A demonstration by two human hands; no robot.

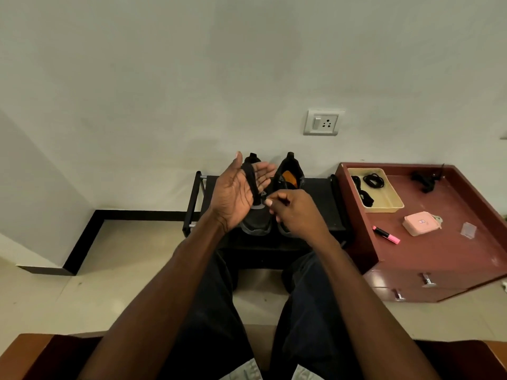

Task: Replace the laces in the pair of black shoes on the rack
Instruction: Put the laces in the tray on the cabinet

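Two black shoes stand side by side on a low black rack (323,198) in front of my knees. My left hand (236,193) is held up over the left shoe (255,224), palm open and fingers straight, with the shoe's black tongue (251,182) lying across the palm. My right hand (296,212) is curled just right of it, its fingertips pinching a thin black lace (284,201) close to the left shoe's eyelets. The right shoe (290,174) shows an orange insole and is partly hidden by my right hand.
A red-brown drawer cabinet (452,256) stands right of the rack. On it are a yellow tray (384,207) with coiled black laces (373,180), a pink pouch (419,223), a pink marker (386,235) and a black object (425,179). A wall socket (323,122) is above.
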